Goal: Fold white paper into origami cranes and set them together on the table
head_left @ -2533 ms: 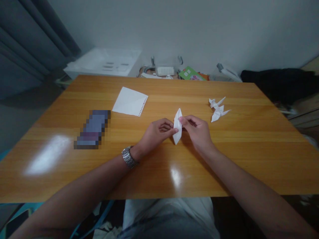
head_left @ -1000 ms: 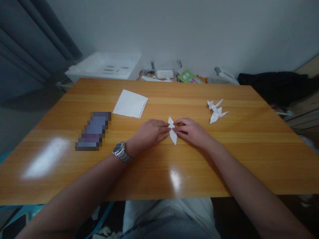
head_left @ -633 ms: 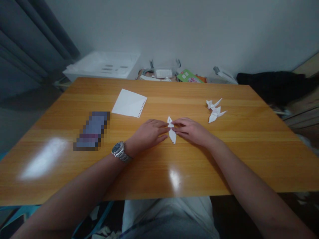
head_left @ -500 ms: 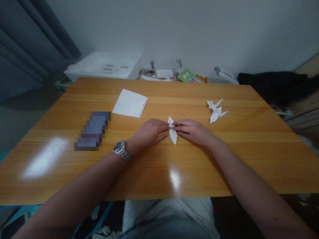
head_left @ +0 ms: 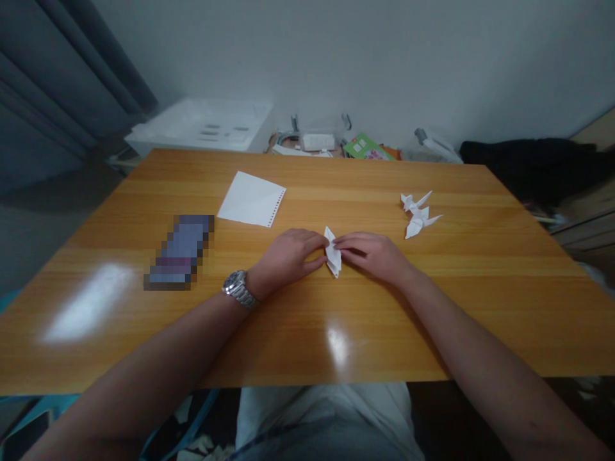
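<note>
Left hand [head_left: 288, 256] and right hand [head_left: 372, 255] pinch, apparently, the folded paper [head_left: 332, 257] lying on the counter [head_left: 307, 320], fingers closed.

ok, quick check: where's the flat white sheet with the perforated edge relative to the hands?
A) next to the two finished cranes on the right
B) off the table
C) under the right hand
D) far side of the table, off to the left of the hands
D: the perforated sheet lies flat beyond the left hand, apart from both hands and from the folded piece they pinch.
</note>
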Available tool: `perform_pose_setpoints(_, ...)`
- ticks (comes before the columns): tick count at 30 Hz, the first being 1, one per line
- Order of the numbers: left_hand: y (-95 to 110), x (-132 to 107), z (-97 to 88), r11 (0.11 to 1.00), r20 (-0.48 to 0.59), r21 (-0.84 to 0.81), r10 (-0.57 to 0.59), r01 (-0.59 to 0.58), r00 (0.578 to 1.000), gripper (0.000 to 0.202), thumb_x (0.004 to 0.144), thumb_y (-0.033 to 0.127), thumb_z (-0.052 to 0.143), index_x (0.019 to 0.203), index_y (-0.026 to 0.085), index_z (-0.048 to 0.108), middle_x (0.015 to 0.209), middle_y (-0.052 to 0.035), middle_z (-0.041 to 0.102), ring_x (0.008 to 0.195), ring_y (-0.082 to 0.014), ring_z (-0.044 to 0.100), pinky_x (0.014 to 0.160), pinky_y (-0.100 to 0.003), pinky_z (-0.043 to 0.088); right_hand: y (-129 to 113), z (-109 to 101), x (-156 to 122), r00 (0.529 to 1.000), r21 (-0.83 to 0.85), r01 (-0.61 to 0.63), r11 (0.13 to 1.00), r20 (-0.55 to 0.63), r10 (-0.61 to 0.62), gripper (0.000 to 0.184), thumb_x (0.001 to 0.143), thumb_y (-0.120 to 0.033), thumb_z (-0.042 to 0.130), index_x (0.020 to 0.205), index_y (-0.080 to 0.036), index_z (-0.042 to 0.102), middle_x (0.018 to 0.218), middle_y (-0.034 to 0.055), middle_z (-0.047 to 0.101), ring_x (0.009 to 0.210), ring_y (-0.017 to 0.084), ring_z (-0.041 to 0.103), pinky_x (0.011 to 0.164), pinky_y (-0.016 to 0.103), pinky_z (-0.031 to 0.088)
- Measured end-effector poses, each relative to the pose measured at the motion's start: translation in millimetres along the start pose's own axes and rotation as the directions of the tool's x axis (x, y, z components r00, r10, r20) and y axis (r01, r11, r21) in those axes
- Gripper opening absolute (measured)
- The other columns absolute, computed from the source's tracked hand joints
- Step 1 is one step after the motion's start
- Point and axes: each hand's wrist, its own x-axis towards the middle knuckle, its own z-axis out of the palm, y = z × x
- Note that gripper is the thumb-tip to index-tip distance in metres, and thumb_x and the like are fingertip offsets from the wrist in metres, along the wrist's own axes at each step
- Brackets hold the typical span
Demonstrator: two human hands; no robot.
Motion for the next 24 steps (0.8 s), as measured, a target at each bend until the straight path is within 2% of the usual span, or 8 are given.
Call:
perform_pose_setpoints(4, 4, 1, 1.6, 0.998, -0.022, 0.06, 0.029, -0.027, 0.999, 0.025, 0.1, 0.037, 0.058, 0.116, 0.02, 0.067, 0.11, -0.0089, 0.072, 0.102, -0.0236, 0.067, 0.09, -0.034, 0.047, -3, 2, 1, 1.0, -0.009, -0.014, 1.0, -0.003, 0.014, 0.021, 0.099, -0.027, 0.06, 0.111, -0.025, 0.078, 0.117, 0.0064, 0.078, 0.106, 0.023, 0.074, 0.097, 0.041, 0.057)
perform_pose_setpoints(9, 6, 2, 3.6, 0.991, 0.017, 0.127, 0.033, -0.035, 0.999, 0.023, 0.103, 0.033, 0.053, 0.111, 0.018, 0.069, 0.106, -0.0087, 0.072, 0.097, -0.0213, 0.066, 0.082, -0.031, 0.048, -1, 5, 0, 1.0, -0.024, -0.006, 1.0, -0.005, 0.006, 0.02, 0.098, -0.025, 0.062, 0.11, -0.023, 0.077, 0.116, 0.0077, 0.078, 0.105, 0.024, 0.074, 0.096, 0.041, 0.058)
perform_pose_setpoints(16, 2, -1, 5.5, 0.998, -0.01, 0.047, -0.032, 0.032, 0.999, 0.023, 0.104, 0.033, 0.053, 0.106, 0.018, 0.071, 0.099, -0.0062, 0.073, 0.091, -0.0205, 0.067, 0.079, -0.031, 0.05, -1, 10, 1, 0.999, -0.131, 0.028, 0.991, 0.026, -0.025, 0.017, 0.1, -0.03, 0.06, 0.11, -0.024, 0.072, 0.118, 0.0076, 0.076, 0.108, 0.024, 0.071, 0.094, 0.04, 0.056)
perform_pose_setpoints(24, -2, 6, 11.6, 0.992, -0.078, -0.104, -0.083, 0.074, 0.993, 0.016, 0.101, 0.026, 0.058, 0.099, 0.015, 0.07, 0.109, -0.0089, 0.071, 0.101, -0.0226, 0.064, 0.093, -0.036, 0.051, -3, 14, 8, 0.999, -0.076, -0.042, 0.996, -0.015, 0.041, 0.01, 0.099, -0.026, 0.06, 0.099, -0.02, 0.068, 0.107, 0.0104, 0.072, 0.101, 0.026, 0.066, 0.09, 0.041, 0.053)
